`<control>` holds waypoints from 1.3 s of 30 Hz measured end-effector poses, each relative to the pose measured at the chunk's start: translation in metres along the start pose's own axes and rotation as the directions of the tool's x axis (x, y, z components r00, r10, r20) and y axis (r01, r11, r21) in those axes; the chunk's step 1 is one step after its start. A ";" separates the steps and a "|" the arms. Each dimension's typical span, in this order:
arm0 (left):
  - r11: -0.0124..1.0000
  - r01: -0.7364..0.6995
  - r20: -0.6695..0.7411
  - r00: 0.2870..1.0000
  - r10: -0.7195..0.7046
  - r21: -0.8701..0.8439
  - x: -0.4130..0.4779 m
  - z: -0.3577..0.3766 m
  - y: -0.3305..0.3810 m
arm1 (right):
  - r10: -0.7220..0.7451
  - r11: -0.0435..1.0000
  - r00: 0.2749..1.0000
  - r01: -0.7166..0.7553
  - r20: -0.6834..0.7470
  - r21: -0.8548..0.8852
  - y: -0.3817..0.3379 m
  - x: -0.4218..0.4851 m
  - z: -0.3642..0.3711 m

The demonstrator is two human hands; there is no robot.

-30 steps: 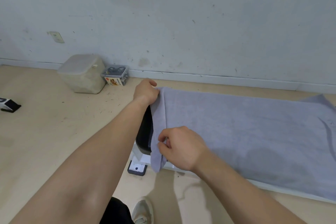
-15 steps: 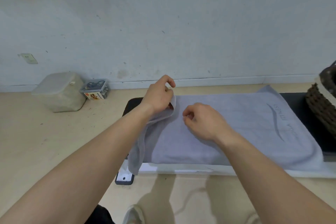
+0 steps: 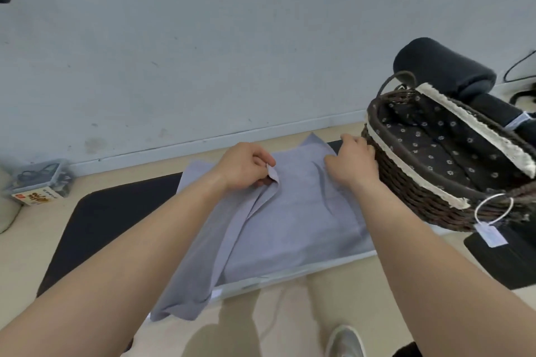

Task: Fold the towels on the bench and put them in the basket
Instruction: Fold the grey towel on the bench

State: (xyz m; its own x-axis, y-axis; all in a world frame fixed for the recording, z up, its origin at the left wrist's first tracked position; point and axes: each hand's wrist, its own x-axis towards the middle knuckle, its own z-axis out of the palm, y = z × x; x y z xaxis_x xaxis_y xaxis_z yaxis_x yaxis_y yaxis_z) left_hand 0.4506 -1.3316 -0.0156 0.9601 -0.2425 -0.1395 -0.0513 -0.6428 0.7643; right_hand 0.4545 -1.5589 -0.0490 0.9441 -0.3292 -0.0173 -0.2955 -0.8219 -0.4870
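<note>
Now the grey towel lies on the black padded bench, covering its right half. Its left part is drawn up and over toward the middle, and one loose flap hangs off the bench's near edge toward the floor. The left hand pinches a turned-up corner of the towel between thumb and curled fingers, just above the middle of the cloth. The right hand sits knuckles-up on the towel's right end, with its fingers bent down onto the fabric near the far corner. Whether it actually grips the cloth is hidden beneath the hand and cannot be told.

Just beside that hand, a dark brown wicker basket stands at the right end of the bench. It has a dark flower-print lining and a cream lace trim. A white paper tag dangles on a ring from its near side. A black foam roller sticks up behind the basket.

Far left, on the floor against the pale wall, is a clear plastic box holding cables. A pale shoe shows at the bottom edge
</note>
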 end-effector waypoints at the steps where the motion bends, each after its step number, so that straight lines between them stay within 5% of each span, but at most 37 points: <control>1: 1.000 -0.015 0.026 1.000 0.015 -0.003 0.003 0.003 0.000 | -0.010 1.000 1.000 0.011 0.021 -0.014 -0.003 0.009 0.001; 6: 0.987 -0.074 -0.008 0.997 0.073 -0.140 0.007 0.011 -0.012 | -0.056 0.993 0.994 0.065 0.093 -0.103 -0.018 0.049 0.019; 12: 0.984 -0.130 -0.158 0.981 0.110 -0.124 -0.003 0.006 -0.015 | -0.136 0.957 0.991 0.130 0.006 0.259 -0.024 0.045 0.019; 16: 0.977 -0.211 -0.292 0.935 0.200 -0.007 -0.023 0.000 -0.012 | -0.300 0.840 0.954 0.273 -0.018 0.468 -0.045 -0.008 0.005; 21: 0.963 -0.257 -0.352 0.912 0.213 -0.083 -0.067 -0.012 -0.005 | -0.357 0.699 0.933 0.234 0.046 0.676 -0.071 -0.083 -0.011; 39: 0.902 -0.296 -0.384 0.909 0.164 -0.315 -0.139 -0.044 -0.052 | -0.495 0.647 0.868 0.346 0.029 0.680 -0.115 -0.170 0.006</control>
State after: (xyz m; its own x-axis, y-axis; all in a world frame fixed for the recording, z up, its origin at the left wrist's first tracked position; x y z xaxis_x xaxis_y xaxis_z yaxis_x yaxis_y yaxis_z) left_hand 0.3324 -1.2322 -0.0082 0.9695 -0.0472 0.2405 -0.2440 -0.2790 0.9288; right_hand 0.3288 -1.4054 0.0043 0.9703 0.1347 0.2008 0.2350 -0.3292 -0.9145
